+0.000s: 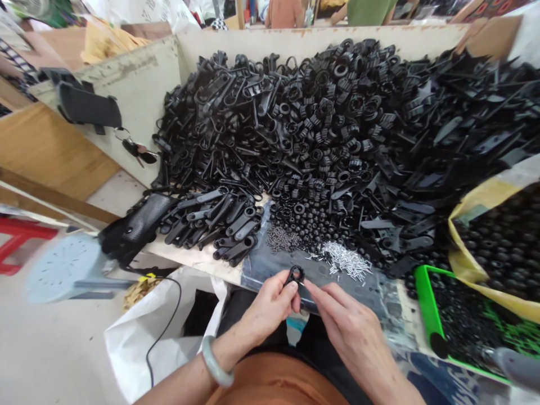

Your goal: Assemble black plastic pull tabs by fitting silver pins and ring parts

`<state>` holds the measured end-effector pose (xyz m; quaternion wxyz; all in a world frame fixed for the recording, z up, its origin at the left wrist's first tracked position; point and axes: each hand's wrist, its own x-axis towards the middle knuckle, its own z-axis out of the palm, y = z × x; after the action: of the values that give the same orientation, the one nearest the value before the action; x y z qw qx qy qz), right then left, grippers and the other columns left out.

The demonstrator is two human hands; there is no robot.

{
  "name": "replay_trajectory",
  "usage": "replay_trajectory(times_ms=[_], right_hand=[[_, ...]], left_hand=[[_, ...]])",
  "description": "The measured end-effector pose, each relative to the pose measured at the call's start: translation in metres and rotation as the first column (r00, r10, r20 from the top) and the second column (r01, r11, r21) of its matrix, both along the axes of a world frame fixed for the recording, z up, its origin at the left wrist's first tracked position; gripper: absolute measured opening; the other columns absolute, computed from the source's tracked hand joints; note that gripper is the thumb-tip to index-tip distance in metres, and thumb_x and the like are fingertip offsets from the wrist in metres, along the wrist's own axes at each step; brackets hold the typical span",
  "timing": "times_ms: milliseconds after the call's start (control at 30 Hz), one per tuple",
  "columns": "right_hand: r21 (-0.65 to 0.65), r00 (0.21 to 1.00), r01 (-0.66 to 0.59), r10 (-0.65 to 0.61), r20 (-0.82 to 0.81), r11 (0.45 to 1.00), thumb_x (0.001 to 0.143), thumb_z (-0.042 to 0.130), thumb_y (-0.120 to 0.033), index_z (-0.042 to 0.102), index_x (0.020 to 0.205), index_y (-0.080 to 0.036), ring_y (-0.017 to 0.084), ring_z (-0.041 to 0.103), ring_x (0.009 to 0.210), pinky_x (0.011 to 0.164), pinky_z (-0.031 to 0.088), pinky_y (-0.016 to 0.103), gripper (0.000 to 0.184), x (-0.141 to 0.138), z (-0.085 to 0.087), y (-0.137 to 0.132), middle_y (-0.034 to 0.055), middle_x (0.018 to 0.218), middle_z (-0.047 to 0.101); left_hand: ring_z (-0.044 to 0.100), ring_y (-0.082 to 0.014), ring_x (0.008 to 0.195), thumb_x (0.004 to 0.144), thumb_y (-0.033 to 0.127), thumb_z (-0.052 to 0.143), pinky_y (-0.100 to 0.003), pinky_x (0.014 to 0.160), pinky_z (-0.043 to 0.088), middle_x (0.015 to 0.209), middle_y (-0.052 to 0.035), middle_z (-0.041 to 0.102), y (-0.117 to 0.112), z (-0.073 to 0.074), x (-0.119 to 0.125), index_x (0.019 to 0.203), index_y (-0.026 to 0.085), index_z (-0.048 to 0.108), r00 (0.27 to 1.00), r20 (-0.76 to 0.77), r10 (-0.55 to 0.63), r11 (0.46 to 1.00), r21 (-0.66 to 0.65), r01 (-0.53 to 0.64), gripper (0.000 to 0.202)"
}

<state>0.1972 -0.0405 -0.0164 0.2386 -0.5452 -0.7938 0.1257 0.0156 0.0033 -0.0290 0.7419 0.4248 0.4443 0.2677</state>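
My left hand (272, 301) grips a black plastic part with a ring-shaped end (296, 274) above the front edge of the bench. My right hand (350, 315) is closed in a pinch right beside that ring, with a thin silvery pin (302, 283) at its fingertips. Most of the pin is hidden by the fingers. Just beyond the hands lie a heap of short silver pins (346, 260), a heap of tiny dark screw-like pieces (282, 240) and many black balls (316, 222). Several finished-looking black handles (236, 233) lie in rows to the left.
Large piles of black ringed parts (337, 118) and flat blades (472, 135) fill the bench. A green tray (426, 304) and a yellow-edged sack of balls (459, 225) stand right. At left are a phone holder (88, 104), keys (139, 151), a white sack (135, 332) and a stool (67, 267).
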Motion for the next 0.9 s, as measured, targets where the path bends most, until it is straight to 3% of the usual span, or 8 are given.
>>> replay_trajectory(times_ms=[267, 433, 767, 900], right_hand=[[0.058, 0.995, 0.016, -0.021, 0.096, 0.998, 0.111, 0.032, -0.023, 0.069, 0.124, -0.019, 0.013, 0.069, 0.068, 0.060, 0.052, 0.021, 0.040, -0.004, -0.002, 0.000, 0.0035, 0.081, 0.067], [0.091, 0.984, 0.003, -0.019, 0.175, 0.996, 0.108, 0.036, -0.014, 0.068, 0.123, -0.018, 0.015, 0.069, 0.071, 0.058, 0.050, 0.023, 0.036, -0.005, -0.005, 0.000, 0.0040, 0.082, 0.068], [0.166, 0.922, 0.012, -0.075, 0.381, 0.986, 0.088, 0.049, 0.008, 0.068, 0.116, -0.014, 0.015, 0.068, 0.068, 0.048, 0.048, 0.024, 0.041, -0.024, -0.002, -0.001, 0.0037, 0.082, 0.071], [0.090, 0.864, -0.005, -0.041, 0.502, 0.996, 0.081, 0.059, 0.009, 0.070, 0.110, -0.012, 0.019, 0.069, 0.070, 0.050, 0.054, 0.027, 0.038, -0.041, 0.004, -0.001, 0.0067, 0.089, 0.072]], left_hand=[[0.035, -0.0074, 0.054, 0.095, 0.057, 0.057, -0.020, 0.050, 0.025, 0.065, 0.0051, 0.050, -0.002, -0.008, -0.001, 0.095, 0.018, 0.056, 1.000, -0.008, 0.005, 1.000, -0.022, -0.006, 0.039], [0.040, -0.0083, 0.058, 0.092, 0.055, 0.061, -0.019, 0.053, 0.027, 0.066, 0.0043, 0.049, -0.003, -0.006, 0.002, 0.089, 0.018, 0.054, 0.998, -0.044, 0.037, 0.997, -0.072, -0.040, 0.037], [0.042, -0.0088, 0.060, 0.089, 0.055, 0.067, -0.019, 0.056, 0.032, 0.069, 0.0048, 0.049, -0.005, -0.019, 0.006, 0.088, 0.019, 0.056, 0.991, -0.035, 0.126, 0.990, -0.062, -0.128, 0.038], [0.040, -0.0095, 0.063, 0.087, 0.059, 0.068, -0.020, 0.057, 0.033, 0.071, 0.0053, 0.047, -0.005, -0.021, 0.005, 0.089, 0.019, 0.055, 0.991, -0.035, 0.133, 0.991, -0.031, -0.134, 0.042]])
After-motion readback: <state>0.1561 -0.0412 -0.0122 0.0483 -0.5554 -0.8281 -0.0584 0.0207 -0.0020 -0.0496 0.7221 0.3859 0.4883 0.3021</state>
